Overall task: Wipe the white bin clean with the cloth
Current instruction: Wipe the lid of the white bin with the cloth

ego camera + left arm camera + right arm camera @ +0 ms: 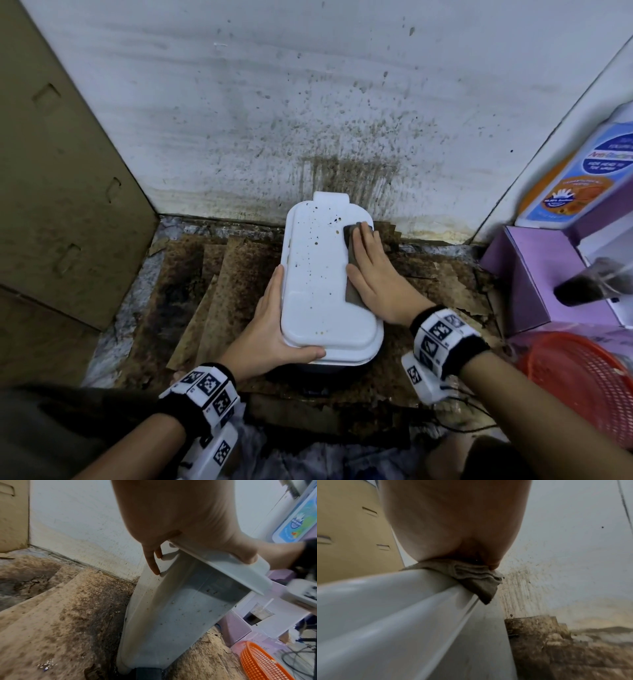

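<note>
The white bin (318, 267) stands on the floor against the wall, its shut lid dotted with brown specks. My left hand (270, 325) holds the lid's near left corner, thumb across the front rim and fingers (152, 563) straight down the side wall (171, 615). My right hand (373, 274) lies flat, pressing a folded grey-brown cloth (352, 291) onto the lid's right edge. In the right wrist view the cloth (476, 578) hangs a little over the bin's rim (402, 608) under my palm (453, 520).
The wall (308, 120) behind the bin is spattered brown. Stained cardboard sheets (222, 274) cover the floor. A cardboard box (51, 171) stands at the left. To the right are a purple box (534, 274), a soap bottle (589, 164) and an orange basket (582, 383).
</note>
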Available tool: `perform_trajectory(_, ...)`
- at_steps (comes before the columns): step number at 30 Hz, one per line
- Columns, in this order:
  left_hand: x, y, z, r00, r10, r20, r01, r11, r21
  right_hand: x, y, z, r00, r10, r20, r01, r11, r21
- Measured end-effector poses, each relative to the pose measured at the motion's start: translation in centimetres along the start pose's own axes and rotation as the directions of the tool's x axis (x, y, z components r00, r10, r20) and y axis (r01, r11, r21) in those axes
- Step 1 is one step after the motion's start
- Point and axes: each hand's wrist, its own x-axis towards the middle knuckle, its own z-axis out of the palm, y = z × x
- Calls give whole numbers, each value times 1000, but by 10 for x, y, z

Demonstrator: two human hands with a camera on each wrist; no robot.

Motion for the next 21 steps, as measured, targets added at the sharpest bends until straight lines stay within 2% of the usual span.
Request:
perform_trajectory(5, 1, -1, -1, 1000, -10, -2, 10, 1000, -2, 52, 19, -27, 997, 23, 69, -20, 999, -42)
perform_trajectory(9, 0, -1, -1, 1000, -9, -3, 9, 1000, 7, 70, 26, -34, 998, -12, 55, 17, 996, -86)
perform_trajectory(15, 0, 0, 0, 1000, -9, -2, 9, 1000, 4, 64, 24, -30, 999, -34, 6, 35, 993, -111)
perform_trajectory(21, 0, 0, -2, 1000, -15, 6, 15, 1000, 12, 26, 9, -16, 999, -33, 8, 33, 998, -47)
